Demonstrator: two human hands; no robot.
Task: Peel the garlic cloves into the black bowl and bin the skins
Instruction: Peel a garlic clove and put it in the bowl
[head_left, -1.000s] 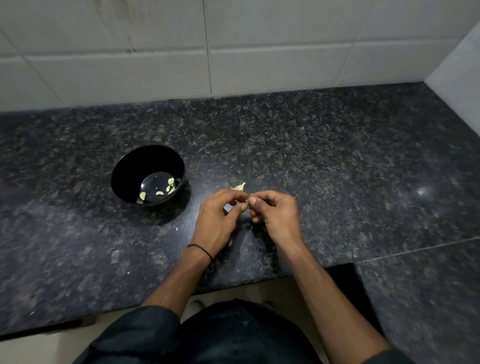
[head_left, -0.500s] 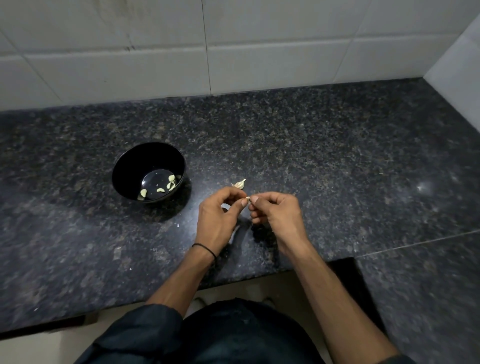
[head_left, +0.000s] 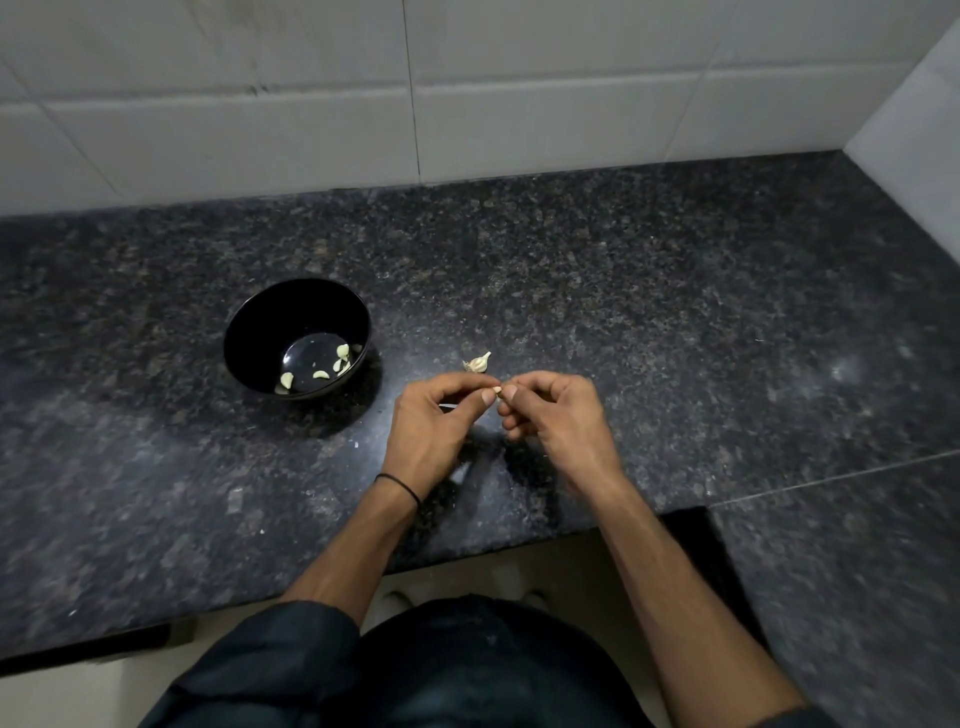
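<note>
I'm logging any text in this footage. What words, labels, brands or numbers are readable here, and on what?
None. The black bowl, granite counter, wall tiles and dark clothing show no writing, and the wristband on the left hand is plain.

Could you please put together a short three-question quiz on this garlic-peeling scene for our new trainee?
1. True or false: the black bowl already holds several peeled cloves.
2. Which hands pinch the garlic clove now being peeled? A) left hand only B) right hand only C) both hands
3. Fill in: the loose garlic piece lies on the countertop just beyond the ____.

Key: 1 true; 2 C; 3 fingertips.
</note>
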